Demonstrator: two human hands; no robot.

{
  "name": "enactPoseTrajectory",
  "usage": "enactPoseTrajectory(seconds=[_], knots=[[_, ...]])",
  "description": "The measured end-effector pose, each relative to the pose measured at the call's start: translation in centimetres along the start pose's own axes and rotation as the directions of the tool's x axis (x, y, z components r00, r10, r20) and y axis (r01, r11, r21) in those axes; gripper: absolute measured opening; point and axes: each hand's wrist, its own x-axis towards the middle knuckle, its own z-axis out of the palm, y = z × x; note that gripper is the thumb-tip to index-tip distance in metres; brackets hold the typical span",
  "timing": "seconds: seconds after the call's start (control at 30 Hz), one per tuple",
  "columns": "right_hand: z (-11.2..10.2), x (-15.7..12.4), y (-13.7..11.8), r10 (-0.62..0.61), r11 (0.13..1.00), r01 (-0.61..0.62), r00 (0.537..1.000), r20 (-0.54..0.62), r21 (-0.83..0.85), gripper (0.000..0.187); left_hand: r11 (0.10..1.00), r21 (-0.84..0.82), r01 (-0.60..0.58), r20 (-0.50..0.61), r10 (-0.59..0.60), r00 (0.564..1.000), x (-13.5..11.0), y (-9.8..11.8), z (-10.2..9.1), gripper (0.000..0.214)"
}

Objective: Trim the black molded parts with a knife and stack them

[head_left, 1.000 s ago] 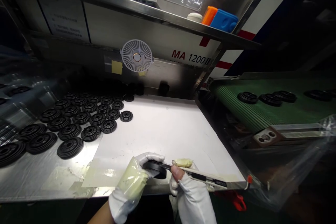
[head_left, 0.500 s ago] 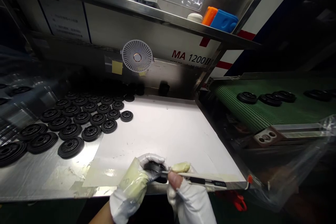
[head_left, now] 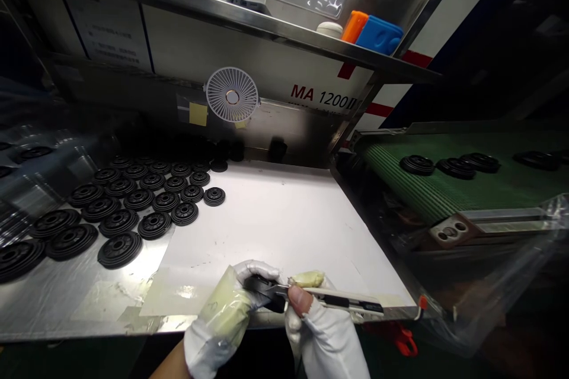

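My left hand (head_left: 224, 320), in a white glove wrapped with yellowish tape, is closed around a round black plastic disc (head_left: 263, 290) at the near edge of the white sheet (head_left: 275, 225). My right hand (head_left: 322, 331), gloved with the thumb tip bare, grips a slim utility knife (head_left: 342, 301). Its blade tip rests against the rim of the disc. The knife handle points right along the table edge.
Rows of black ribbed discs (head_left: 115, 207) lie on the steel table at left. A green conveyor belt (head_left: 448, 186) at right carries more discs (head_left: 418, 164). A small white fan (head_left: 232, 95) hangs on the back wall. Orange and blue boxes (head_left: 376, 32) stand on the shelf above.
The disc has turned slightly in my left hand and the knife has shifted a little against its rim. Everything else is unchanged.
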Motion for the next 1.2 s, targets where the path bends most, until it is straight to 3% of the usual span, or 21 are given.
enactPoseTrajectory(seconds=[0.17, 0.53, 1.2], knots=[[-0.5, 0.4, 0.6, 0.005, 0.996, -0.004, 1.000, 0.014, -0.088, 0.032, 1.000, -0.004, -0.002, -0.033, 0.002, 0.999, -0.1, 0.6, 0.6, 0.029], [-0.9, 0.5, 0.9, 0.006, 0.993, -0.001, 0.999, 0.042, -0.115, 0.033, 0.999, 0.007, -0.039, -0.027, 0.039, 0.999, -0.2, 0.7, 0.4, 0.024], [-0.6, 0.1, 1.3, 0.004, 1.000, -0.004, 1.000, -0.023, -0.023, 0.030, 0.999, 0.007, -0.038, -0.051, 0.038, 0.998, -0.1, 0.6, 0.8, 0.018]])
